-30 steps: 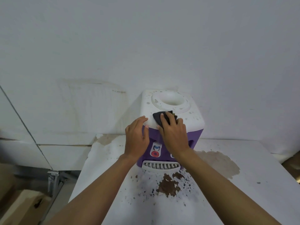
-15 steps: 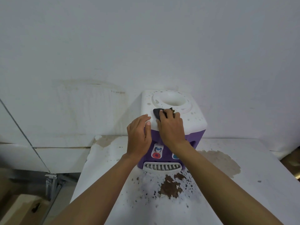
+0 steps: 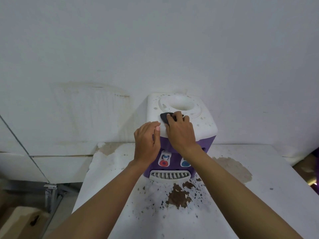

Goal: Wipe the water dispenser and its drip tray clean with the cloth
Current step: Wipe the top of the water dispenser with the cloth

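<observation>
A small water dispenser with a white spotted top and a purple body stands on the table against the wall. My right hand presses a dark cloth onto the front left of the top, just before the round bottle well. Most of the cloth is hidden under its fingers. My left hand rests on the dispenser's front left corner, fingers curved over the edge. Below the red and blue taps sits the white slotted drip tray.
The white table has a brown flaked patch right in front of the tray and a tan stain to the right. Its left edge drops to a floor with a cardboard box. A stained white wall rises behind.
My right hand has slid the cloth further back and left across the top, toward the rim of the bottle well. My left hand has stayed at the front left corner.
</observation>
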